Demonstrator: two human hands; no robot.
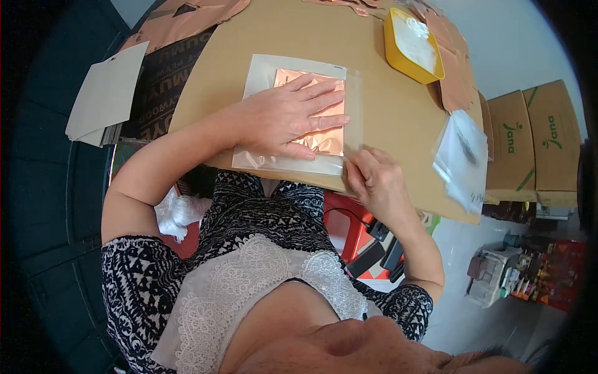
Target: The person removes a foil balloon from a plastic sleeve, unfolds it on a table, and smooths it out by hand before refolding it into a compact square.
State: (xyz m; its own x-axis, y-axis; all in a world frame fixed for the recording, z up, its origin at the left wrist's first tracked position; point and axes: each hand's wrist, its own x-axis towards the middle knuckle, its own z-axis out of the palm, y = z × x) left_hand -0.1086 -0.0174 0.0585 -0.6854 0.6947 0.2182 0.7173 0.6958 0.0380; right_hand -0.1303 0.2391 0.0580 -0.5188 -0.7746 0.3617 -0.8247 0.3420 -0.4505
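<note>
Flat on a copper-coloured foil piece (334,138) lies my left hand (293,118), its fingers spread. The foil rests over a pale sheet inside a clear plastic sleeve (260,76), near the table's front edge. My right hand (375,181) is closed in a pinch at the sleeve's lower right corner. Its fingertips partly hide what they hold, but the plastic edge runs into them.
The brown table (392,124) bears a yellow tub (414,70) of white material, copper-coloured sheets (456,75) and clear plastic bags (462,159). White cards (103,93) are stacked at the left. Cardboard boxes (551,137) stand at the right, a red stool (346,215) below the table.
</note>
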